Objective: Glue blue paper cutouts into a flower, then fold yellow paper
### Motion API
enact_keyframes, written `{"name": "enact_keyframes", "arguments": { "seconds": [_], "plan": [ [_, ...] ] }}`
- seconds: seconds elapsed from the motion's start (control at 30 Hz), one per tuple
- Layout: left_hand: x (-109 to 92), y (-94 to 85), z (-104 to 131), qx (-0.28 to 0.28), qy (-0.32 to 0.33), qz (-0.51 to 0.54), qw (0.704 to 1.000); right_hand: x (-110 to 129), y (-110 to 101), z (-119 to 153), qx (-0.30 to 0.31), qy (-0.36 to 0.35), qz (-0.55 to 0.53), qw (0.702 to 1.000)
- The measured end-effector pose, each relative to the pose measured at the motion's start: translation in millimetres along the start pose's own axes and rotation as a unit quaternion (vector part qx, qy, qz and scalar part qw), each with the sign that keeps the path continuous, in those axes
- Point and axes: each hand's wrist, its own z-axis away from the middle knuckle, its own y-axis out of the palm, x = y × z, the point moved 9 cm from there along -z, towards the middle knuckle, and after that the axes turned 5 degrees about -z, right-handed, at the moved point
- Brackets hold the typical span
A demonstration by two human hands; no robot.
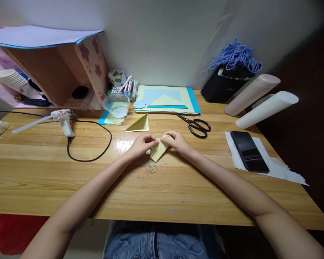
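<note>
L hand [144, 144] and R hand [177, 142] meet over the wood-grain tabletop [124, 201], both on one small folded piece of pale yellow paper [159, 153]. It's tilted, w/ its lower corner pointing back toward the person. Holding it from both sides prob. keeps the fold lined up, b/c thin paper would spring open if only one side were pinned. Working low and mid-table also leaves both forearms supported, I'd judge.

Grip: L thumb and index are pinched together on the paper's upper L edge; R thumb and index pinch the upper edge just beside them, tips nearly touching. Neither hand is spread. The tips are small in view, so which layer each one presses is prob. the top fold, but can't say for sure.

Just beyond the hands stands a folded yellow paper triangle [138, 126], propped on its own creases, apart from the held piece. Black-handled scissors [198, 128] lie off to the R, handles toward the R arm, which makes for an easy pickup. The hot glue gun [63, 120] is well apart on the L, cord looped on the table, presumably to keep its tip clear of the paper. Stacked paper sheets [194, 100] lie at the back, near the wall, out of the way but reachable.
</note>
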Motion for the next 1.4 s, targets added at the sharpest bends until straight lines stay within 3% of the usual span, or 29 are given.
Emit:
{"name": "enact_keyframes", "arguments": {
  "seconds": [0.1, 0.6, 1.23, 1.33, 1.4],
  "plan": [
    [-0.4, -0.4, 1.0, 0.003, -0.008, 0.010, 1.000, 2.7, 0.4, 0.1, 0.005, -0.017, 0.023, 1.000],
    [-0.2, -4.4, 6.0, -0.092, 0.045, -0.033, 0.994, 11.3, 5.0, 1.3, 0.001, -0.075, 0.086, 0.994],
    [4.0, -4.5, 3.5, -0.081, 0.026, -0.023, 0.996, -3.6, 1.9, -0.2, -0.006, -0.012, 0.042, 0.999],
    [1.6, -8.6, 3.2, -0.097, 0.036, -0.020, 0.994, 9.3, -8.0, 5.2, -0.059, -0.060, 0.037, 0.996],
    [-5.7, -16.6, 1.4, -0.128, 0.049, -0.032, 0.990, 33.3, -23.6, 17.4, -0.164, -0.126, 0.052, 0.977]
  ]
}}
